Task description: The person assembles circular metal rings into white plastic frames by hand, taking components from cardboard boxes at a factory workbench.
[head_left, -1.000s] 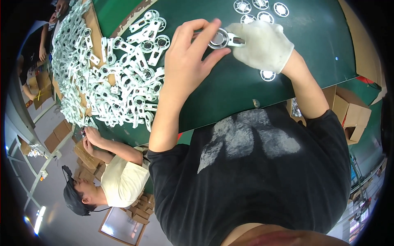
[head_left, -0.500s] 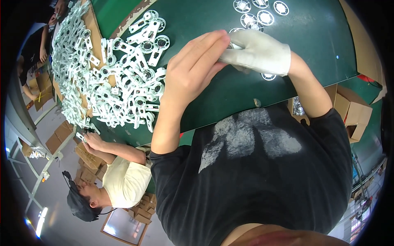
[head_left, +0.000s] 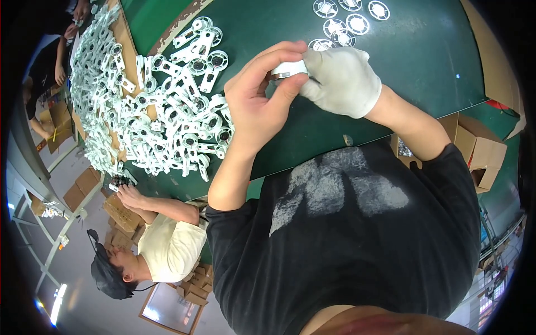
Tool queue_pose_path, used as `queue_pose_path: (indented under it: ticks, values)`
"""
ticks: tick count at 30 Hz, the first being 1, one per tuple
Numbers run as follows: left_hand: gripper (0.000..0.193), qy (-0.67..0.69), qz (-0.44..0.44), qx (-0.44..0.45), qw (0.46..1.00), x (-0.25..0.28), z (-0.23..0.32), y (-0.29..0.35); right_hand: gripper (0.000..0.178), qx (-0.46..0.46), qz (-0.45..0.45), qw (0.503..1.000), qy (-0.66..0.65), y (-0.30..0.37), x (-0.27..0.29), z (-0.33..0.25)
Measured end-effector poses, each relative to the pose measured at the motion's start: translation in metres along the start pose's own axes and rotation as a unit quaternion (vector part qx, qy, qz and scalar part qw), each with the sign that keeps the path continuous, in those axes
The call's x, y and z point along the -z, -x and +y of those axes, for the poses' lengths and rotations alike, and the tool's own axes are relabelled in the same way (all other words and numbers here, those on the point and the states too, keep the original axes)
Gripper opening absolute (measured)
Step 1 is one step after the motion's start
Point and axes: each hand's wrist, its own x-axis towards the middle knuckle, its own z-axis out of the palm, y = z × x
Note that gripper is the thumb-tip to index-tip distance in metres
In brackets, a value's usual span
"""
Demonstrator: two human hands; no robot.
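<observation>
A white, round-ended part (head_left: 290,68) with a silvery band along its lower edge is between my hands over the green table. My bare left hand (head_left: 255,100) is closed round it, the fingers over its top and the thumb against its underside. My right hand (head_left: 345,82), in a white glove, is curled shut at the part's right end, its thumb and fingertips pressed close there. The glove and fingers hide that end of the part. Beyond my right hand lie several flat spoked discs (head_left: 357,24), white and shiny.
A large heap of white-and-black parts with ring ends (head_left: 178,111) covers the table's left side, partly on cardboard (head_left: 127,44). Cardboard boxes (head_left: 483,148) stand past the right edge. A co-worker in a dark cap (head_left: 111,273) handles parts at the lower left; another person's arms (head_left: 58,67) show farther off.
My hands have turned and opened out a little, so the white part shows between them. My gloved hand has shifted slightly toward me and left. The nearest disc is now hidden.
</observation>
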Motion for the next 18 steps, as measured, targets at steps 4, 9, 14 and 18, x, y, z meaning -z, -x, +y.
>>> queue_pose_path:
  ticks: [4,9,14,18]
  values:
    - [0.032,-0.034,0.001,-0.008,0.999,0.004,-0.001,-0.002,0.032,0.004,-0.006,1.000,-0.006,-0.003,-0.001,0.002]
    - [0.024,-0.110,-0.049,0.075,0.990,0.034,0.011,-0.028,0.045,-0.052,-0.077,0.992,-0.089,-0.011,0.008,-0.002]
    - [0.026,-0.052,0.158,0.121,0.979,0.091,0.004,-0.085,0.042,-0.101,-0.012,0.984,-0.148,-0.013,0.011,0.000]
    - [0.022,-0.220,0.161,0.064,0.960,0.108,0.006,-0.079,0.041,-0.095,-0.025,0.987,-0.130,-0.015,0.011,0.002]
